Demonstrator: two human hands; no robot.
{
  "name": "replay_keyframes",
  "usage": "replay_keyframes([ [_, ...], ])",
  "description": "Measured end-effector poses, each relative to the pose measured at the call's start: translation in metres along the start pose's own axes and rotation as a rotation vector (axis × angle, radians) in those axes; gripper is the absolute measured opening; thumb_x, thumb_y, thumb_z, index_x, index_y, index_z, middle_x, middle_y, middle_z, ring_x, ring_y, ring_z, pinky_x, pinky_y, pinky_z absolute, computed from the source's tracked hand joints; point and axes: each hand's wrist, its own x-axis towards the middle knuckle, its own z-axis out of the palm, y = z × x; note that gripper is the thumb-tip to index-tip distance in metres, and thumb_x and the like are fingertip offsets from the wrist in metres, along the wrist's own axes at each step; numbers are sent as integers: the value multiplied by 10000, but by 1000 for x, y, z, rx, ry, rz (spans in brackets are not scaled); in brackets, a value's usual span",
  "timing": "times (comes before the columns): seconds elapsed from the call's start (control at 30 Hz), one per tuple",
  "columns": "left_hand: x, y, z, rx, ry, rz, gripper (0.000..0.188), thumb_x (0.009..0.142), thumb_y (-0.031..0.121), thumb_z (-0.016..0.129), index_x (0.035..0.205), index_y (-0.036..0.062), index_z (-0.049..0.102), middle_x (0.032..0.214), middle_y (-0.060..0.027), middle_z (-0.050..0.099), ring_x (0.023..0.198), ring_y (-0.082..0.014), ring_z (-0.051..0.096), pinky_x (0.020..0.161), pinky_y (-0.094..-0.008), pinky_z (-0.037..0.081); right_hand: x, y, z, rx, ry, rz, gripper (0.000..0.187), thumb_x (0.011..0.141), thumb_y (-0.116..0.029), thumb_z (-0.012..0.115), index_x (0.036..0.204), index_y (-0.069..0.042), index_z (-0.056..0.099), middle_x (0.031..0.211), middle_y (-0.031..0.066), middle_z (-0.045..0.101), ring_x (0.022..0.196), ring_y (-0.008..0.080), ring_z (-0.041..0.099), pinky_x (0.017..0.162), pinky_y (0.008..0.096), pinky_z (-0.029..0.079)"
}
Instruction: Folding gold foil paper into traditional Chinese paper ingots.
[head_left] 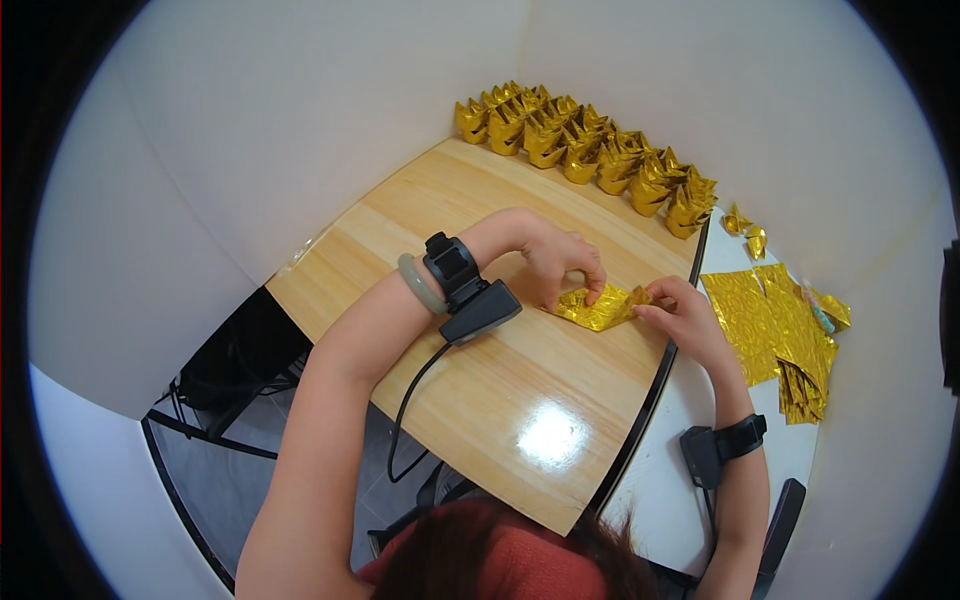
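Note:
A piece of gold foil paper (597,312), partly folded, lies on the wooden tabletop between my two hands. My left hand (562,262) reaches over it from the left, fingers curved and closed on its left part, with the thumb down by its left end. At the right end, the thumb and fingers of my right hand (690,315) pinch a raised tip of the foil. The folds under my fingers are partly hidden.
Rows of folded gold foil ingots (580,150) line the table's (400,215) far edge by the wall. On the white surface (660,470) to the right lie gold foil sheets (745,315), a folded stack (803,390) and two small gold pieces (757,242). A cable (403,410) hangs from my left wrist device.

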Motion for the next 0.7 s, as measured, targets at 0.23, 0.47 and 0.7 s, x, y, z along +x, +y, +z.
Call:
replay_keyframes([
  [0.23, 9, 5, 0, 13, -9, -74, 405, 666, 215, 735, 1045, 191, 596, 1116, -86, 493, 1111, -298, 390, 957, -373, 319, 6, 4, 16, -121, 144, -89, 321, 724, -169, 714, 953, 0, 565, 879, 138, 589, 839, 254, 583, 737, 327, 474],
  [0.47, 8, -6, 14, -127, 275, -59, 375, 685, 128, 690, 1019, 42, 543, 1023, -118, 495, 1016, -228, 471, 856, -304, 409, 8, 8, 10, -41, 76, -7, 275, 718, -138, 714, 918, -1, 584, 869, 129, 613, 764, 231, 597, 722, 289, 475],
  [0.7, 6, -1, 0, -467, 341, -142, 249, 687, 62, 625, 924, 20, 559, 785, -36, 565, 762, -118, 539, 694, -238, 447, 7, 15, -1, 129, 254, -107, 144, 698, -36, 639, 828, -19, 579, 784, 75, 593, 772, 190, 567, 715, 279, 448],
])
